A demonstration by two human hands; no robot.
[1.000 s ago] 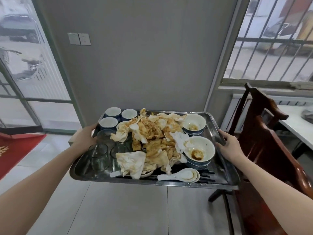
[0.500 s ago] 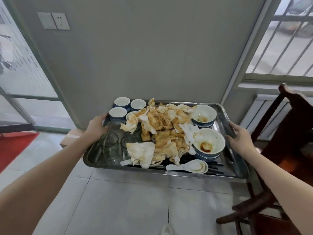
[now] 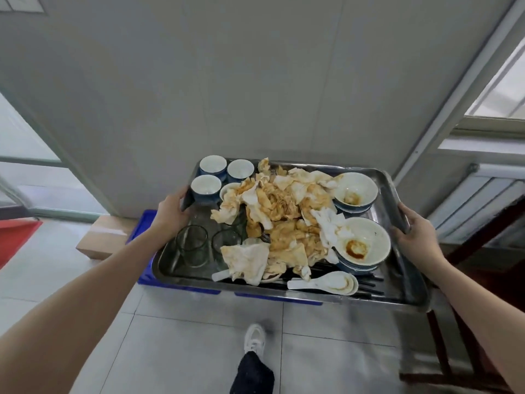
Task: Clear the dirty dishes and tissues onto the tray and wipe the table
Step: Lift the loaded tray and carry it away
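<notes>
I carry a steel tray [image 3: 409, 282] level in front of me, above the floor. My left hand [image 3: 170, 213] grips its left rim and my right hand [image 3: 416, 233] grips its right rim. A heap of stained tissues [image 3: 279, 220] fills the middle. Three small blue-and-white cups [image 3: 211, 177] stand at the back left, with two clear glasses [image 3: 191, 245] in front of them. Two stacks of dirty bowls [image 3: 360, 247] sit on the right. White soup spoons [image 3: 326, 283] and black chopsticks [image 3: 369, 290] lie along the front edge.
A blue plastic crate [image 3: 142, 231] sits on the tiled floor under the tray, against the grey wall. A cardboard box [image 3: 102, 237] lies left of it, and a red mat [image 3: 17, 240] farther left. A dark wooden chair [image 3: 483, 237] stands at the right. My white shoe [image 3: 254, 338] shows below.
The view has tilted down and closed in on the wall. The tray now hangs over the blue crate, which was hidden before. Both hands keep their grip on the rims.
</notes>
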